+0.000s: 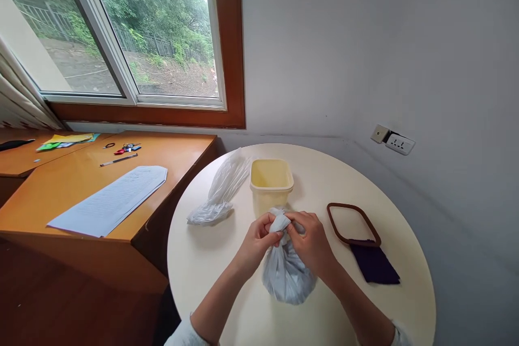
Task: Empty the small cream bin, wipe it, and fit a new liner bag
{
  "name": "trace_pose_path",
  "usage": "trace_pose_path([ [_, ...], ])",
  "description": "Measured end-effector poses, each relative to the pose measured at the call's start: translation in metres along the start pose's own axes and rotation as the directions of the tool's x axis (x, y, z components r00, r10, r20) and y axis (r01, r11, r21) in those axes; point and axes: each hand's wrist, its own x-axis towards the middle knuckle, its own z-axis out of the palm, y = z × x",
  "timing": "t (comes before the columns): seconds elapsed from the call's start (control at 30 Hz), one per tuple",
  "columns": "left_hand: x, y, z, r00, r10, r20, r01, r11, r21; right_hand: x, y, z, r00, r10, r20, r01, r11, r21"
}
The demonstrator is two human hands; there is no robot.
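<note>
Both my hands pinch the gathered neck of a filled, greyish-white plastic bag (288, 278) on the round table. My left hand (259, 235) grips the twisted plastic from the left, thumb and fingers closed. From the right, my right hand (310, 240) pinches the same neck close to the left fingertips. The bag's full lower part hangs or rests below my hands; its contents are hidden. Just behind the bag stands a pale yellow plastic bin (271, 186), upright with its opening facing up.
A crumpled clear plastic bag (221, 189) lies left of the bin. To the right, a brown rounded frame (331, 221) touches a folded dark purple cloth (375, 265). The cream round table (198, 281) stands beside a wooden desk (184, 157) with papers (113, 200), a pen (119, 160) and keys (128, 147).
</note>
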Motion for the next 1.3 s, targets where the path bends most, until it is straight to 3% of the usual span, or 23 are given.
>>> trace_pose_path([
  [0.1, 0.000, 0.002, -0.001, 0.997, -0.003, -0.080, 0.007, 0.999, 0.052, 0.002, -0.001, -0.001, 0.989, 0.104, 0.102, -0.127, 0.960, 0.248],
  [0.27, 0.001, -0.003, -0.004, 0.985, 0.054, -0.164, -0.038, 0.995, 0.096, 0.003, 0.004, 0.002, 0.953, 0.146, 0.266, -0.280, 0.762, 0.584],
  [0.43, 0.003, -0.011, -0.008, 0.974, 0.096, -0.205, -0.062, 0.984, 0.165, 0.001, 0.011, 0.007, 0.925, 0.178, 0.336, -0.374, 0.585, 0.719],
  [0.57, 0.004, -0.012, -0.009, 0.973, 0.074, -0.220, -0.051, 0.993, 0.109, 0.002, 0.013, 0.008, 0.904, 0.159, 0.397, -0.420, 0.510, 0.751],
  [0.87, 0.000, -0.014, -0.008, 0.961, -0.040, -0.275, -0.006, 0.986, -0.164, 0.005, 0.011, 0.008, 0.885, 0.232, 0.404, -0.461, 0.561, 0.688],
  [1.17, -0.001, -0.009, -0.009, 0.990, -0.086, -0.114, 0.055, 0.965, -0.256, 0.002, 0.019, 0.014, 0.925, 0.286, 0.252, -0.381, 0.705, 0.599],
  [1.3, -0.001, -0.010, -0.008, 0.994, -0.088, -0.071, 0.067, 0.964, -0.256, 0.002, 0.017, 0.014, 0.931, 0.294, 0.215, -0.362, 0.692, 0.625],
])
